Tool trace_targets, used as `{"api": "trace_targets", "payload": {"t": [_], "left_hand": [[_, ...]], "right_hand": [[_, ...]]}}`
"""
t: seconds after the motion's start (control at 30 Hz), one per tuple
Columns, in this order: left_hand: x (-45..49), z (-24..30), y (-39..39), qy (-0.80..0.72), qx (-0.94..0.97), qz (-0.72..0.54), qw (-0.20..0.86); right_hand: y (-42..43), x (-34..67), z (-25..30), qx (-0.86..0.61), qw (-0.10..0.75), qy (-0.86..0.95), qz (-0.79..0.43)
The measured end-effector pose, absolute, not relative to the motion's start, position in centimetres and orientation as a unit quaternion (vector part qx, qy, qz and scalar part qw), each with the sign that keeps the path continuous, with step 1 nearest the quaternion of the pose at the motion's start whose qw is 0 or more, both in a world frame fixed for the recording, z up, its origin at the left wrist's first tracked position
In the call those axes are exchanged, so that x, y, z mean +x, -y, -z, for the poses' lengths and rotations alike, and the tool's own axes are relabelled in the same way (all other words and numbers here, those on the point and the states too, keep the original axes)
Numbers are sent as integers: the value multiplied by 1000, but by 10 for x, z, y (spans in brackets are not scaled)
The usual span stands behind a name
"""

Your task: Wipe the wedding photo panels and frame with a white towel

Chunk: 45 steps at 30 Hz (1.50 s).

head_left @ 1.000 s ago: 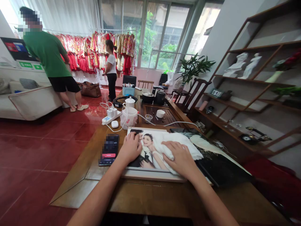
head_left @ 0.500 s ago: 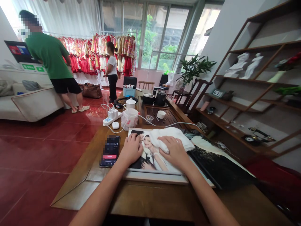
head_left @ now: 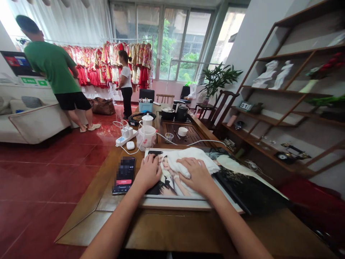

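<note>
My left hand [head_left: 147, 172] lies on a large glossy wedding photo panel [head_left: 172, 190], covering its upper left part and holding nothing. My right hand [head_left: 192, 174] presses down on a bunched white cloth [head_left: 195, 160], which rests on the same panel. A dark photo panel [head_left: 250, 189] lies beside it to the right. A smartphone [head_left: 124, 175] with a lit screen sits on the wooden table [head_left: 172, 230], just left of my left hand.
Beyond the panel stand a power strip [head_left: 125, 136], a white jug [head_left: 147, 138] and a wooden tea tray [head_left: 180, 133]. Wooden shelves [head_left: 269, 108] rise at right. Two people [head_left: 51, 64] [head_left: 125, 77] stand at back left near racks of red garments [head_left: 107, 64].
My right hand has moved left and up the panel, carrying the cloth with it. The cloth now sits closer to my left hand, which has barely moved.
</note>
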<state>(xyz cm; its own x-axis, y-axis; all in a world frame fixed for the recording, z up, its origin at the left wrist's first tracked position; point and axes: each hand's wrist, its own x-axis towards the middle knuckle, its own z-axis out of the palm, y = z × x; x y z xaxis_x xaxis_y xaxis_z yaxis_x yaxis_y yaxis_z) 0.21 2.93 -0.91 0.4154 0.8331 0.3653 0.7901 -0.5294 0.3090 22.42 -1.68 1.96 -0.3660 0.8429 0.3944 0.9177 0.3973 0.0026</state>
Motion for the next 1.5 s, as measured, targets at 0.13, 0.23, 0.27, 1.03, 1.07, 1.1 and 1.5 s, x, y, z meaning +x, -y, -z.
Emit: {"api": "trace_targets", "payload": {"t": [0.13,0.23,0.27,1.03,1.07,1.1,1.5], "left_hand": [[2,10,-29,-480,842,-241,41],[2,10,-29,-482,842,-240,41],[2,10,-29,-483,841,-239,41],[-6,4,-22,-441,880,-166,63],[-6,4,-22,-439,881,-162,61],[-6,3,-21,-439,882,-158,61],[-6,1,-21,-434,885,-157,53]], "right_hand": [[-7,221,-21,-539,179,816,108],[-6,220,-20,-538,183,816,105],[-3,220,-19,-538,184,816,104],[33,219,-22,-494,171,850,69],[26,219,-23,-496,174,848,69],[19,219,-24,-499,177,846,70],[35,217,-19,-505,182,841,62]]}}
